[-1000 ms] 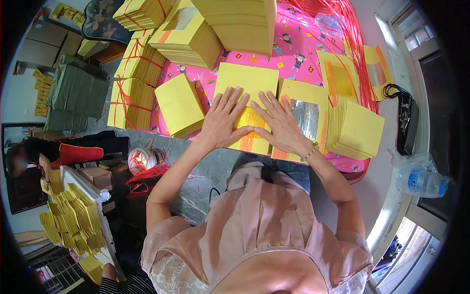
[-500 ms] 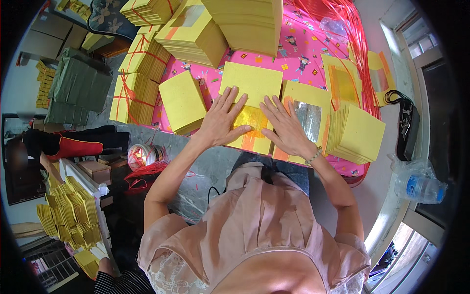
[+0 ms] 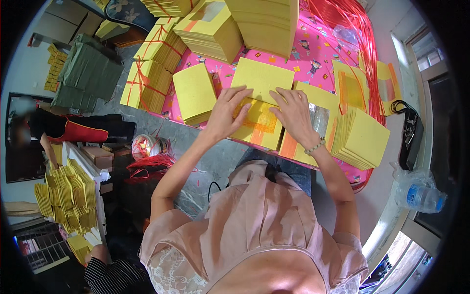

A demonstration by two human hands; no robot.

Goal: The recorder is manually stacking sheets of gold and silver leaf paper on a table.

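Nearest the body, both hands are laid flat, fingers spread apart, on one sheet of yellow paper with an orange patch, which lies at the near edge of the pink patterned cloth; nothing is clamped, the paper is only pressed down. The left hand rests on the sheet's left part and the right hand, a bead bracelet at its wrist, on its right part. The sheet's long axis is judged to run roughly left to right, tilted a little, with its far edge toward the plain yellow sheet just beyond it. Left of the pressed sheet a low yellow stack is seen; right of it, a fanned pile and a sheet with a silvery patch. As a judgement, the work is well under way: bundles tied with red string lie left of the cloth, while tall loose stacks beyond the sheet remain unhandled. Farther right of the sheet, red strings and a plastic bottle are seen.
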